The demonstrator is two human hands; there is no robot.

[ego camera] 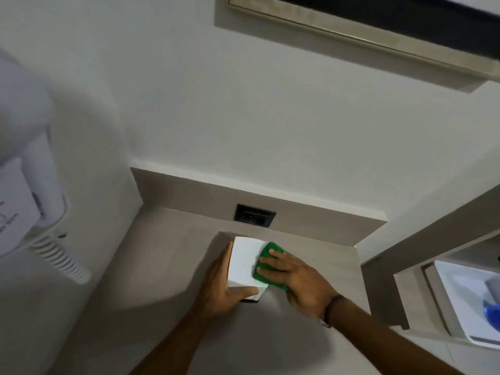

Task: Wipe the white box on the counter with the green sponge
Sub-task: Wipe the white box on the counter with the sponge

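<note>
A white box stands on the grey counter, close to the back ledge. My left hand grips it from the left side, with the thumb across its near edge. The green sponge lies flat on the right part of the box's top. My right hand presses down on the sponge with spread fingers and covers most of it. A dark band sits on my right wrist.
A black wall socket sits in the low ledge behind the box. A white wall-mounted hair dryer with a coiled cord hangs at the left. At the right is a white sink with a blue item. A framed mirror is above.
</note>
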